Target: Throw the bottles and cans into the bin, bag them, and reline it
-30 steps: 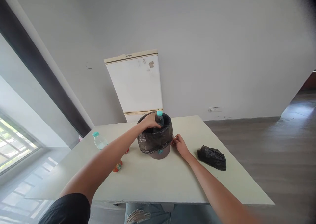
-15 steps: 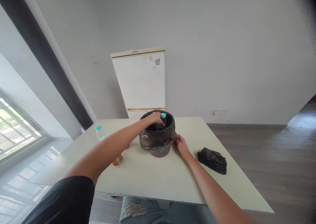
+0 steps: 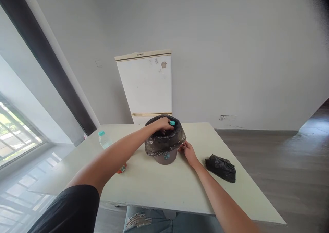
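A small grey trash bin [image 3: 166,159] stands on the table, lined with a black trash bag [image 3: 164,145] whose edge folds down over the outside. My left hand [image 3: 165,124] reaches into its mouth, closed on a bottle with a teal cap [image 3: 172,123]; the bottle's body is hidden inside. At the bin's right side, my right hand [image 3: 189,151] pinches the lower edge of the bag. Left of the bin, behind my left forearm, is a clear bottle [image 3: 105,140] with a teal cap. Partly covered by that forearm is an orange bottle [image 3: 122,169].
A crumpled black plastic bundle [image 3: 221,168] lies on the right of the pale table [image 3: 154,188]. Behind the table stands a white fridge [image 3: 146,85] against the grey wall. A barred window [image 3: 17,133] is at the left.
The capped bottle has gone a little lower and to the right in the bin, with my left hand. The bag's edge at the right flares out more beside my right hand.
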`<state>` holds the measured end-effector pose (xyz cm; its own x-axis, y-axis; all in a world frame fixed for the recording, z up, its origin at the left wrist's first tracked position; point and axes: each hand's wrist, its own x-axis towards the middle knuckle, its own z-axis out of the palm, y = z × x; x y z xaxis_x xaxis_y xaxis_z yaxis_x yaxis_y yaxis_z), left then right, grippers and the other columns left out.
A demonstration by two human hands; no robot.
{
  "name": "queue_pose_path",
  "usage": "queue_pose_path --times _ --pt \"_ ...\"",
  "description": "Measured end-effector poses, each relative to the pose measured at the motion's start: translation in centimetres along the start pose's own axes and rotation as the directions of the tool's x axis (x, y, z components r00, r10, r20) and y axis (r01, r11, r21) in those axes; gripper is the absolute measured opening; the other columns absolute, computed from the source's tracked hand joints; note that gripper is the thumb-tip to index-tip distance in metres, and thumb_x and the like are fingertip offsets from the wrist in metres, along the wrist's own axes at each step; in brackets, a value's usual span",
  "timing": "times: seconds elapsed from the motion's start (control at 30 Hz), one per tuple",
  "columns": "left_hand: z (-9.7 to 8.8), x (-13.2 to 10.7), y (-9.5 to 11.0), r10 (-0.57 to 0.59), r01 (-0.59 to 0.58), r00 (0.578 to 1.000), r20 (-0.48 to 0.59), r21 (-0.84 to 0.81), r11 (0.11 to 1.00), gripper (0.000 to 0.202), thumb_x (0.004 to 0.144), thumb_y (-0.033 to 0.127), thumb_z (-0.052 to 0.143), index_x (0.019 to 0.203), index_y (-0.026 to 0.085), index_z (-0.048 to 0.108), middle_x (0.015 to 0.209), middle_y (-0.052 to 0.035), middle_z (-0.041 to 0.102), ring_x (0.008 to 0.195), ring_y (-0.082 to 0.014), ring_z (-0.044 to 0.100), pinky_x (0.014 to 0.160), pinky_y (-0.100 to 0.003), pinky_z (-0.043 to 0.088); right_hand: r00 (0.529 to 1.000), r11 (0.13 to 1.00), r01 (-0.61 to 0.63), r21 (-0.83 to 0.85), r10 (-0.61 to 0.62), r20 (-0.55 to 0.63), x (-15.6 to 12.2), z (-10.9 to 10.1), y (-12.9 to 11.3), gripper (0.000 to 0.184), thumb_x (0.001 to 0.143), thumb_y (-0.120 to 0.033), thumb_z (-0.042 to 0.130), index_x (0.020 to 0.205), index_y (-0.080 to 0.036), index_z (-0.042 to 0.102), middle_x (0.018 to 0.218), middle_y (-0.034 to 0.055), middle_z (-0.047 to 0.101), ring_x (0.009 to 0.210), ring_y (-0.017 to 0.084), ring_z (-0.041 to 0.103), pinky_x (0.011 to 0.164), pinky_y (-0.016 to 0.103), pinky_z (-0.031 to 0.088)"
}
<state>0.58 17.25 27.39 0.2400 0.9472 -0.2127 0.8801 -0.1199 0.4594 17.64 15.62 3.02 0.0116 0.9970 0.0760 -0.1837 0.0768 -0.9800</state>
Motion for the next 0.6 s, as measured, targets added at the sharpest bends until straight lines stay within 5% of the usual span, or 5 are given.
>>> queue_pose_path --times 0.23,0.47,0.6 --pt "-0.53 -0.09 -0.01 0.027 -0.02 0.999 -0.042 0.168 0.986 0.04 0.068 0.022 0.087 0.105 0.021 0.072 0.105 -0.0043 0.078 0.099 -0.025 0.074 0.083 -0.028 0.058 1.0 1.0 -0.006 -0.027 0.006 0.006 -0.13 -0.06 0.2 0.033 0.071 -0.043 0.068 0.073 -0.028 0.038 0.079 0.0063 0.079 0.066 0.022 0.064 0.062 0.034 0.044" --pt "-1.04 -0.38 0.2 0.028 -0.026 1.0 -0.005 0.188 0.982 0.046 0.079 0.026 0.081 0.12 0.022 0.061 0.118 -0.0047 0.077 0.088 -0.0185 0.073 0.069 -0.024 0.055 1.0 0.998 0.004 -0.055 -0.003 0.017 0.06 -0.18 0.36 0.032 0.072 -0.042 0.065 0.074 -0.028 0.037 0.078 0.005 0.078 0.067 0.023 0.065 0.063 0.035 0.046" --pt "-0.76 -0.01 0.34 0.02 -0.018 1.0 -0.002 0.223 0.975 0.045 0.076 0.027 0.084 0.115 0.02 0.063 0.122 -0.0071 0.076 0.096 -0.0217 0.074 0.074 -0.026 0.056 1.0 0.998 0.008 -0.067 -0.006 0.021 0.15 -0.19 0.46 0.031 0.072 -0.041 0.064 0.074 -0.028 0.036 0.079 0.0057 0.079 0.068 0.023 0.065 0.064 0.035 0.046"
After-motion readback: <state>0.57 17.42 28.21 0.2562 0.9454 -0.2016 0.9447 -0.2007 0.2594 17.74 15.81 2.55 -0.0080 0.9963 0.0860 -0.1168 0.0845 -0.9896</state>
